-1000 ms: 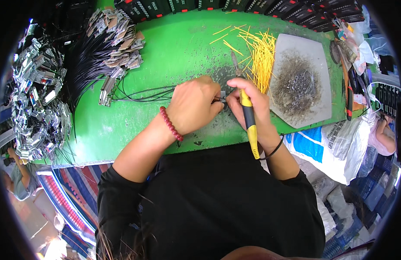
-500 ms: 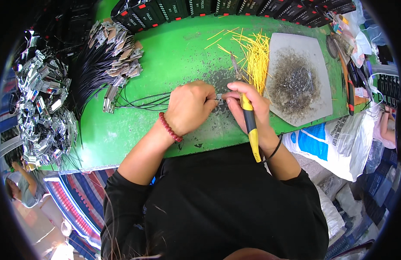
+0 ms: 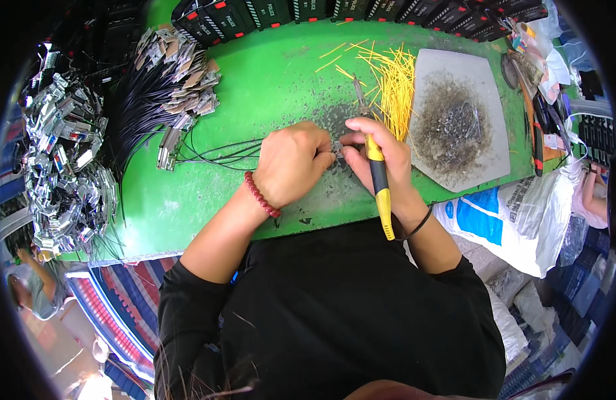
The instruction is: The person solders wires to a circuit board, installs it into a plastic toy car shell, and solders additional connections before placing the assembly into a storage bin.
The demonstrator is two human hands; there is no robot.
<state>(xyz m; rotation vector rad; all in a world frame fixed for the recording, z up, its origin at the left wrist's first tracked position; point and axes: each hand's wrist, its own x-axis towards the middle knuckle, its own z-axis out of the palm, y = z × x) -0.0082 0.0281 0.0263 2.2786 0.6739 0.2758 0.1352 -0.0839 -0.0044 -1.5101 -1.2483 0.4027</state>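
My left hand (image 3: 291, 163), a red bead bracelet at its wrist, is closed around black wires (image 3: 228, 157) that run out to its left. At its fingertips sits a small silvery piece (image 3: 336, 149), mostly hidden by the fingers. Close on the right, my right hand (image 3: 393, 157) grips a soldering iron (image 3: 378, 177) with a yellow and black handle. Its metal tip points away from me, toward the pile of yellow sticks (image 3: 394, 83). The right thumb and a finger reach to the silvery piece; whether they pinch it, I cannot tell.
A grey board (image 3: 498, 120) with dark residue lies right of the yellow sticks on the green table (image 3: 268, 73). Wired metal parts (image 3: 194, 87) and a heap of silvery pieces (image 3: 68, 167) occupy the left. Black boxes (image 3: 308, 10) line the back; pliers (image 3: 538, 147) lie right.
My right hand has shifted slightly up and left, and the soldering iron's handle end has risen with it. My left hand stays in place on the wires.
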